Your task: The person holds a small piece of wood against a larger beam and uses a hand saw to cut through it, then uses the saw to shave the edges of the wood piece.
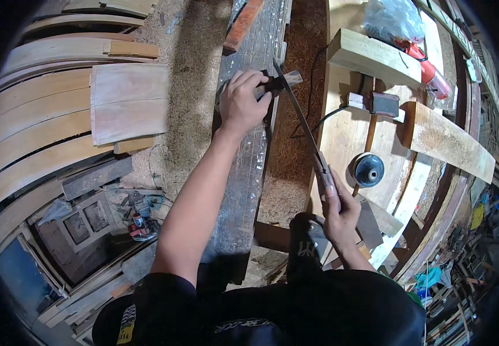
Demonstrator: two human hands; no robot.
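Work in hand, as judged: filing a small block point(288, 79).

The left hand point(243, 104) is holding the block, fingers curled tight round it, and pinning it on the dark plank point(243, 173). The right hand point(340, 210) is gripping the file point(304, 124) by its handle in a shut fist. The blade is reaching up to the block and crossing its end.

A sound stroke is calling for a firm pin on the block, a level blade, and fingers kept off the teeth.

Containers: one clear bag point(393, 20) is lying on the boards at the far right; its contents cannot be told. Sawdust point(290, 144) is lying beside the plank.
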